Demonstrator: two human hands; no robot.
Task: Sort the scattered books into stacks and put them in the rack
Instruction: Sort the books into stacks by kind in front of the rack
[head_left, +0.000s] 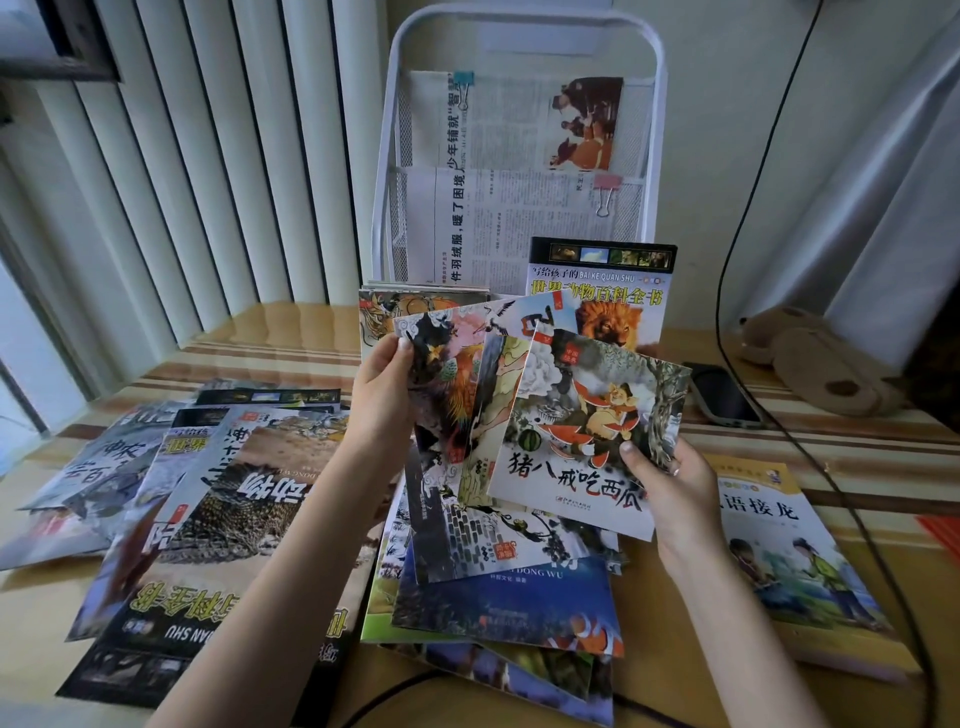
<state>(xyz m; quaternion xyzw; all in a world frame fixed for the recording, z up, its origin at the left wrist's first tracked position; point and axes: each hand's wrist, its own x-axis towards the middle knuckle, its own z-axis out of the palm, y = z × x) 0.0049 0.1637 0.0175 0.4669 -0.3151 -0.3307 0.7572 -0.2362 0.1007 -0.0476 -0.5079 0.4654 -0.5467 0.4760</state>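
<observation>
Item: fan of thin picture books (524, 415), held upright above the worktop (291, 338), centre of view. Left hand (382, 389) pinches the fan's upper left edge, fingers curled round it; right hand (670, 483) grips the lower right corner of the front book, thumb on the cover.
Step in hand, by judgement: gathering like-sized books into one stack.
Next move calls for squaring the fan's edges.
Rack (519, 130), white mesh, at 12 o'clock, holds clipped newspapers.
Larger books (218, 519) lie scattered at 8 o'clock; yellow-topped book (779, 545) at 4 o'clock.
</observation>
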